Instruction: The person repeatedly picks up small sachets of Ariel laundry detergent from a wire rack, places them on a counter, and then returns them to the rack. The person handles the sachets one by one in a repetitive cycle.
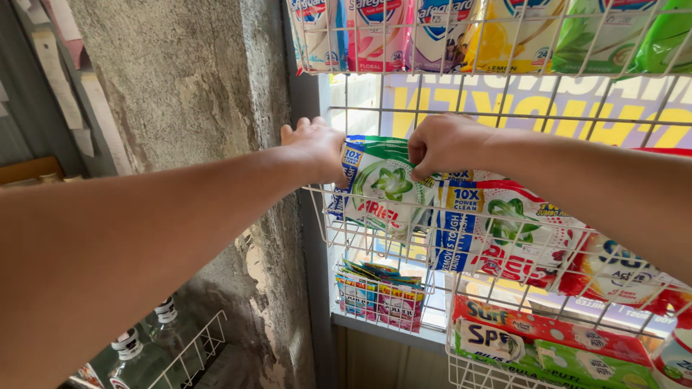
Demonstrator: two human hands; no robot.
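Head view: we see both arms reaching into a white wire rack [326, 216] hung against a window beside a rough concrete wall [194, 94]. Our left hand [315, 148] lies over the top left corner of a green-and-white detergent sachet [386, 189]; its fingers are curled over the edge, but we cannot tell whether they pinch the film or only rest on it. Our right hand [445, 144] is closed in a pinch on the same sachet's top edge. The sachet stands upright at the left end of the middle shelf, touching a red-and-white sachet [504, 234] to its right.

Handling, as we judge it: a soft plastic pouch of powder, light, floppy, glossy and so somewhat slippery. It should sag if held by one corner. The flat sealed top seam looks the firmest place to hold, both corners together. Film could snag on the wire.

Below sit small multicoloured packets [378, 292] and boxed soap bars [548, 335].
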